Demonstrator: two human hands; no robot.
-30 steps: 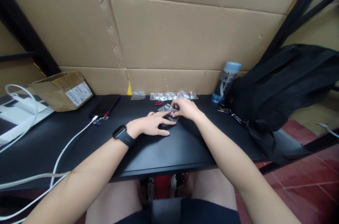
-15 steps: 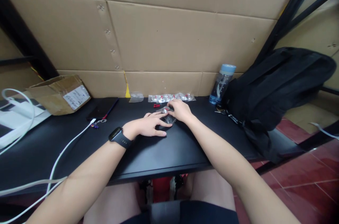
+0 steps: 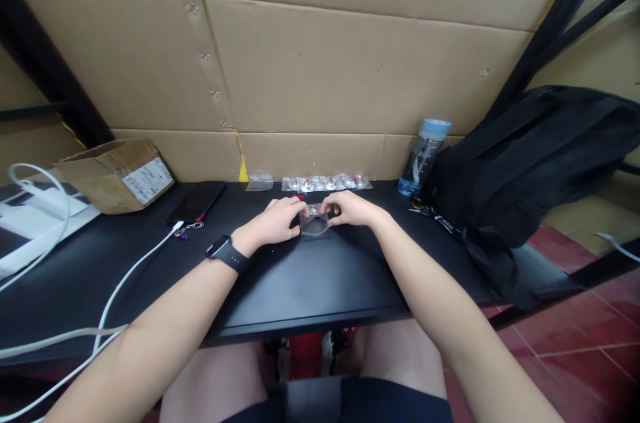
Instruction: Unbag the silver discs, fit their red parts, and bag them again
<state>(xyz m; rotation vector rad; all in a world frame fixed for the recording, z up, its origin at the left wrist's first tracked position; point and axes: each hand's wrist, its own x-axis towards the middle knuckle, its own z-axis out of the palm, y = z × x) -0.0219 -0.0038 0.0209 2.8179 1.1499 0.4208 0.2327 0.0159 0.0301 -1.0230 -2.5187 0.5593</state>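
A small clear plastic bag with something red and silvery in its upper part is between my two hands on the black table. My left hand, below a dark wristwatch, pinches the bag's left edge. On the opposite side my right hand has its fingers closed on the right edge. Just behind my left fingertips lies a small red item, partly covered. Along the wall stretches a row of clear packets with red and silvery contents, and left of it lies a clear bag.
A cardboard box, a phone and white cables occupy the left side of the table. To the right stand a water bottle and a black backpack, with keys beside them. A cardboard wall rises behind.
My left hand has drawn its spread fingers in and now grips the bag's left edge. My right hand has shifted slightly right, and the bag is spread flatter between them.
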